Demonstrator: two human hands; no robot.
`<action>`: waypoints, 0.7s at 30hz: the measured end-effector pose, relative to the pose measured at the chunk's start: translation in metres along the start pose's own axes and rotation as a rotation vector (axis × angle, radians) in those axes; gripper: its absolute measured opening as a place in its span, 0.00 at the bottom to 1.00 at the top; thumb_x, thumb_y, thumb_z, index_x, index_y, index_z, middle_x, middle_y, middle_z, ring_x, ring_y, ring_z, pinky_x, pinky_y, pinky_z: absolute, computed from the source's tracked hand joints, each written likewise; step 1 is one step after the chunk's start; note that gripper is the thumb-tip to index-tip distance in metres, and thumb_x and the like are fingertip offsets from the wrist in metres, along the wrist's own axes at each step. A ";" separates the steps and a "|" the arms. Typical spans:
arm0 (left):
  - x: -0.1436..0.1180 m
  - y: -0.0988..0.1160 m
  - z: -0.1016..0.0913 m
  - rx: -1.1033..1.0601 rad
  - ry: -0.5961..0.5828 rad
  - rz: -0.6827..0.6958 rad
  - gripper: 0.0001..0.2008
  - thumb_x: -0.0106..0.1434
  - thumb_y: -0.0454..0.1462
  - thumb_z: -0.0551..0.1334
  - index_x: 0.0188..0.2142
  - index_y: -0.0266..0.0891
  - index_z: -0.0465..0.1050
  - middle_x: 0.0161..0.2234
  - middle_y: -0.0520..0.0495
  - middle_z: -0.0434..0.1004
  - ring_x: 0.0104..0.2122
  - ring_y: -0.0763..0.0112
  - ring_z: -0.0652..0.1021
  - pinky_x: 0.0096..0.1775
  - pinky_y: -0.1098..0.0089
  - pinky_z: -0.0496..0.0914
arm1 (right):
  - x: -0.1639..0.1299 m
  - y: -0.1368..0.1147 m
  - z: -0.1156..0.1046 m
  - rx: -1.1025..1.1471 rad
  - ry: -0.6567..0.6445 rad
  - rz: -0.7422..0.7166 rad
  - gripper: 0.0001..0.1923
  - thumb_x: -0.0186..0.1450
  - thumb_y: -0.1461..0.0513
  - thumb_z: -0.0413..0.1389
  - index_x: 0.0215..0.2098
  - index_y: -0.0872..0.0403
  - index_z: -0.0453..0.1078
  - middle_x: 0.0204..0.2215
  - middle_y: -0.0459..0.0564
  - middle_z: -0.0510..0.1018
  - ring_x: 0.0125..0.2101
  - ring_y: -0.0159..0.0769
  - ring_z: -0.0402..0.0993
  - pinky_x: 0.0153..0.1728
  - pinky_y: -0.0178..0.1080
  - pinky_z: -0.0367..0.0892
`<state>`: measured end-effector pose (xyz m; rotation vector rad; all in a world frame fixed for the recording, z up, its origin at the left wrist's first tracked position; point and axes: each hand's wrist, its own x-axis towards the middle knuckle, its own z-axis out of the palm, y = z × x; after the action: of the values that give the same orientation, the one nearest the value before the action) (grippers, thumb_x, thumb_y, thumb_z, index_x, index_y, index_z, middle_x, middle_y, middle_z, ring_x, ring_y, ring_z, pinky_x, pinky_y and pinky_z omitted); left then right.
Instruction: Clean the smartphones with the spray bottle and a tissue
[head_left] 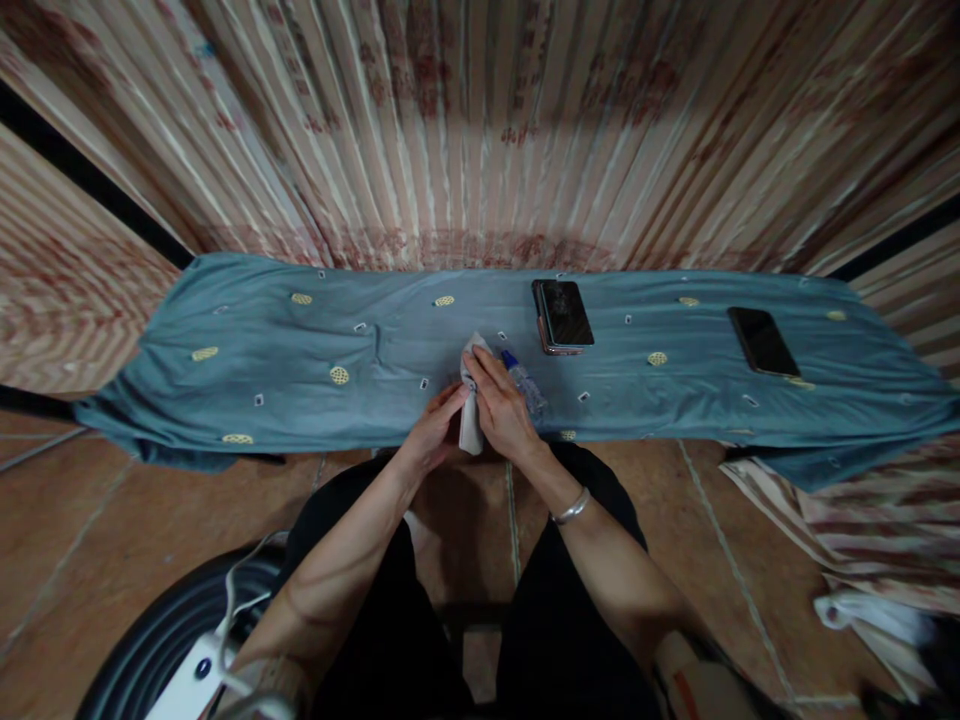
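On the left, our left hand point(433, 432) pinches the lower part of a white cloth point(472, 415) at the near edge of the blue-green sheet point(262, 350). Just to the right, our right hand point(501, 408) closes its fingers over the top of the same cloth, and a small clear bottle with a blue cap point(524, 382) lies touching it. Farther right on the sheet rest a stack of phones point(562, 315) and a single dark phone point(763, 341), well apart.

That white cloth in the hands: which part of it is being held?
Both hands hold the white cloth: the left hand at its lower side edge, the right hand over its upper part.
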<state>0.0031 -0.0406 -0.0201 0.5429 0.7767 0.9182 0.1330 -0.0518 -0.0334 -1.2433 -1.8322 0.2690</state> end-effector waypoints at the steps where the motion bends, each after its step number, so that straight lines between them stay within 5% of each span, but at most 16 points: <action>1: -0.001 0.000 0.001 0.007 -0.001 0.004 0.18 0.53 0.39 0.72 0.43 0.35 0.79 0.38 0.44 0.83 0.42 0.62 0.81 0.45 0.67 0.72 | 0.001 0.001 -0.001 -0.002 -0.002 0.003 0.27 0.71 0.65 0.41 0.67 0.53 0.58 0.67 0.53 0.61 0.68 0.39 0.54 0.68 0.48 0.54; 15: -0.006 0.003 0.002 0.048 0.011 -0.027 0.21 0.56 0.40 0.70 0.48 0.37 0.76 0.34 0.47 0.82 0.31 0.66 0.80 0.40 0.63 0.76 | 0.006 0.016 0.003 0.075 -0.003 0.215 0.27 0.70 0.65 0.41 0.66 0.57 0.58 0.64 0.56 0.67 0.65 0.39 0.61 0.67 0.49 0.55; 21: -0.006 0.005 0.001 0.038 0.014 -0.016 0.19 0.54 0.40 0.71 0.44 0.37 0.76 0.30 0.50 0.79 0.28 0.71 0.77 0.39 0.62 0.77 | 0.007 0.023 0.011 0.190 0.037 0.395 0.25 0.69 0.64 0.46 0.63 0.51 0.64 0.61 0.50 0.71 0.62 0.39 0.66 0.66 0.47 0.57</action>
<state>-0.0013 -0.0428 -0.0139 0.5640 0.8112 0.8947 0.1390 -0.0318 -0.0500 -1.4549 -1.4793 0.6186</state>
